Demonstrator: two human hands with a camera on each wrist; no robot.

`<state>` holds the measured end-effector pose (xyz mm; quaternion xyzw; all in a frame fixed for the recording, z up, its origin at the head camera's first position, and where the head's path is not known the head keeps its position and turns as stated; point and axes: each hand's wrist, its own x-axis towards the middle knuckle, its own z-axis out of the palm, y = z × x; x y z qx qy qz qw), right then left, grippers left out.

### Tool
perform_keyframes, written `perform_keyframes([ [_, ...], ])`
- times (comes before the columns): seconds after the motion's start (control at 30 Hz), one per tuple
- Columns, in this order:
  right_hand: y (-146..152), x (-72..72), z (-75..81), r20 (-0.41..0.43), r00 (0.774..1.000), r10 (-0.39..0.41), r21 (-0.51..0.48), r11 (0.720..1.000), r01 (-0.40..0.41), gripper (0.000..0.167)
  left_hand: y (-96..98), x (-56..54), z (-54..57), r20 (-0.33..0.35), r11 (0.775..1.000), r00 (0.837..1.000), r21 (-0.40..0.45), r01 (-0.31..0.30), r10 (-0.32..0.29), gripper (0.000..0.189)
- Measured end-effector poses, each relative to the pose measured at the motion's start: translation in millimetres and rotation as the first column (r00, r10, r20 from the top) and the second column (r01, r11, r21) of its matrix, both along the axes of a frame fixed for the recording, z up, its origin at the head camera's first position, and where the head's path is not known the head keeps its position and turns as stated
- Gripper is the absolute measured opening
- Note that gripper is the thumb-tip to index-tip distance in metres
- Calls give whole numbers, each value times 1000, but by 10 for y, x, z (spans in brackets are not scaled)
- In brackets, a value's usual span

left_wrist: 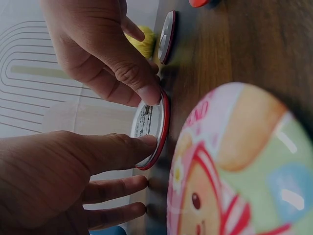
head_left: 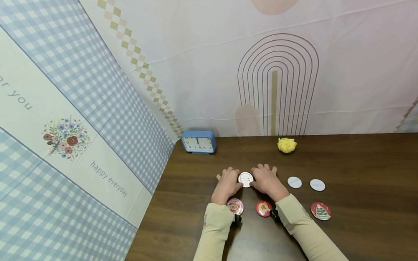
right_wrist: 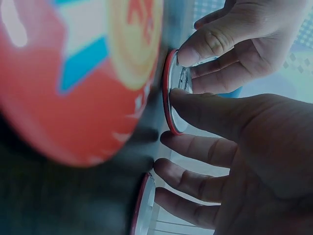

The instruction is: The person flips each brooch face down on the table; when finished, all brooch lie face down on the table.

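Note:
A round pin badge (head_left: pixel 245 179), silver back up with a red rim, is between both hands over the brown table. My left hand (head_left: pixel 227 183) pinches its left side, thumb on the back. From the right, my right hand (head_left: pixel 267 180) grips the opposite edge; the pin bar shows between the two thumbs in the right wrist view. Its printed front is hidden. Near my left wrist lies a pink cartoon badge (head_left: pixel 235 206), face up. A red badge (head_left: pixel 263 208) with a gold centre lies beside the right wrist.
Right of the hands lie two badges with pale backs up, one nearer (head_left: pixel 294 182) and another badge (head_left: pixel 317 185) farther right. A Christmas-tree badge (head_left: pixel 320 211) lies below them. A blue clock (head_left: pixel 198 142) and a yellow fluffy ball (head_left: pixel 287 145) stand near the patterned backdrop (head_left: pixel 211 88).

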<state>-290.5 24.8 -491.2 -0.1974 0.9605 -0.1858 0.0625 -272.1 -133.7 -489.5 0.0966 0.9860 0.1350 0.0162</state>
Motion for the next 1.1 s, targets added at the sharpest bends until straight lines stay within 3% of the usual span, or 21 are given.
perform_keyframes([
  [0.47, -5, 71, 37, -13, 1000, 8, 19, 1000, -8, 26, -29, 68, 25, 13, 1000, 1000, 9, 5, -5, 18],
  [0.67, 11, 135, 76, -14, 1000, 21, 25, 999, -20, 29, -52, 96, 56, 45, 1000, 999, 17, -4, 4, 25],
  [0.83, -36, 236, 142, -25, 999, 45, 19, 999, -45, 40, -105, 153, 101, 68, 999, 998, 51, -8, 4, 24],
  [1.1, -134, 401, 193, -32, 996, 85, 17, 996, -85, 40, -216, 307, 130, 102, 995, 995, 100, -15, 5, 19],
])
